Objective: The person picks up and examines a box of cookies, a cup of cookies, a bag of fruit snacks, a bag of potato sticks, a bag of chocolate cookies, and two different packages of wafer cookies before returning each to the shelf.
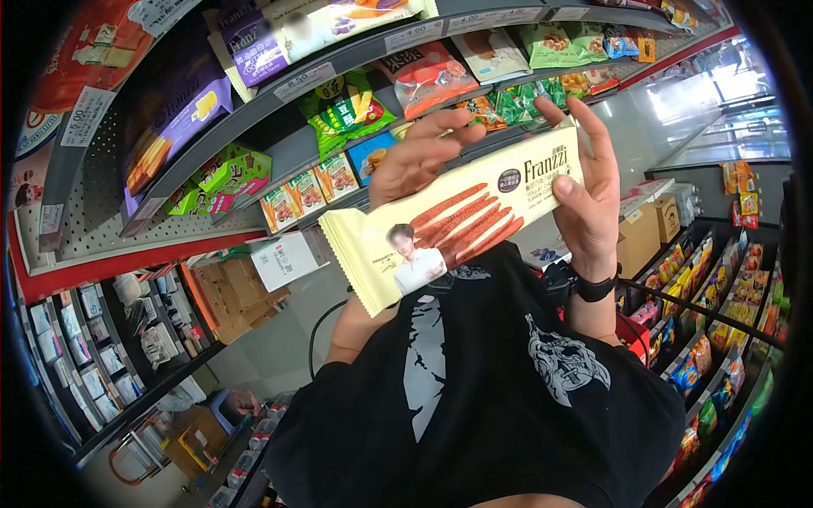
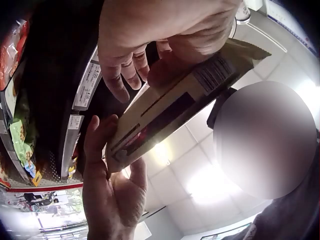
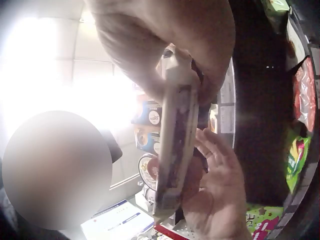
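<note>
A cream-coloured Franzzi biscuit packet (image 1: 466,216), printed with reddish-brown sticks and a small figure, is held up at a slant before the black shirt. My right hand (image 1: 590,195) pinches its right end, thumb on the front face and fingers behind. Behind the packet's left half is my left hand (image 1: 419,161), its loosely bent fingers reaching above the upper edge. The left wrist view shows the left thumb (image 2: 172,70) against the packet's back near the barcode, with the other fingers off it. The right wrist view catches the packet (image 3: 177,125) nearly edge-on.
Curved grey shelves (image 1: 356,55) with price tags run across the top, carrying purple Franzzi packs (image 1: 174,127), a green snack bag (image 1: 347,110) and small boxes (image 1: 305,190). Snack racks (image 1: 720,296) stand at right. Cardboard boxes (image 1: 233,288) are at lower left.
</note>
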The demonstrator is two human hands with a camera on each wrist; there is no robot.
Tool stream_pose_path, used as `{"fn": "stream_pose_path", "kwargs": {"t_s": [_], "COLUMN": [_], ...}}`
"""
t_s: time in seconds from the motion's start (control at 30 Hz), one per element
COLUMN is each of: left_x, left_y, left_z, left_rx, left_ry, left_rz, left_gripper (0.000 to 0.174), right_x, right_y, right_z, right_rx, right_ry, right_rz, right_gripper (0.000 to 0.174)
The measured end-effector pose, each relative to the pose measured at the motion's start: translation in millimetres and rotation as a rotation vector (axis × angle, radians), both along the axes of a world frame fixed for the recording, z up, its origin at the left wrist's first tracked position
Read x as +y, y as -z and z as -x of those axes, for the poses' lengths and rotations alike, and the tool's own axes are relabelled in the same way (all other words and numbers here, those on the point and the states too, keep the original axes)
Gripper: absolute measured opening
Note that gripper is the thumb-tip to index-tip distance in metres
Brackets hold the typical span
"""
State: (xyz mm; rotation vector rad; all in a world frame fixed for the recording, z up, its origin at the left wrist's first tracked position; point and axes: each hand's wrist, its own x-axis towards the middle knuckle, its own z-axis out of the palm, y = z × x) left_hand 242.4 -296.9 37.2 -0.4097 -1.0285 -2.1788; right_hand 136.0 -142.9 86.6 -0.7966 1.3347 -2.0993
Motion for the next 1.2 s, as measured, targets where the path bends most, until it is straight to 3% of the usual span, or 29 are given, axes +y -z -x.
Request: {"fn": "stream_pose_path", "kwargs": {"t_s": [0.1,0.17,0.23,0.27,0.3,0.37,0.5,0.57,1.03,1.1,1.13,1.2], "left_x": [2,0,1,7,3,3,2,5,2,0,-2,-2], "left_y": [-9,-7,2,22,-18,-14,-16,-18,-8,-7,-7,-13], "left_z": [-9,-9,-19,-27,-29,-33,-34,-31,-33,-32,-28,-24], "left_rx": [-0.200,-0.319,-0.301,-0.371,-0.544,-0.423,-0.450,-0.467,-0.402,-0.420,-0.361,-0.300], "left_ry": [0.037,0.015,0.320,0.351,0.314,0.322,0.250,0.184,0.171,0.156,0.089,0.008], "left_rz": [-0.015,0.039,-0.306,-0.311,0.005,-0.023,-0.007,0.057,-0.074,-0.053,0.007,0.071], "left_gripper": [0.052,0.057,0.049,0.056,0.057,0.053,0.051,0.058,0.057,0.056,0.055,0.046], "right_x": [4,5,7,7,7,5,3,6,3,3,3,6], "right_y": [0,0,-2,-3,-3,-4,-4,-5,-11,-6,-2,5], "right_z": [-4,-8,-8,-8,-8,-7,-8,-6,-7,-3,-1,6], "right_rx": [-0.008,0.059,0.081,0.099,0.114,0.110,0.088,0.099,0.026,0.055,0.082,0.189], "right_ry": [0.046,0.119,0.142,0.194,0.244,0.251,0.213,0.206,0.066,0.081,0.072,0.097], "right_rz": [0.040,0.071,0.079,0.096,0.112,0.148,0.105,0.090,0.184,0.096,0.140,0.114], "right_gripper": [0.072,0.078,0.079,0.079,0.079,0.078,0.077,0.076,0.077,0.071,0.053,0.045]}}
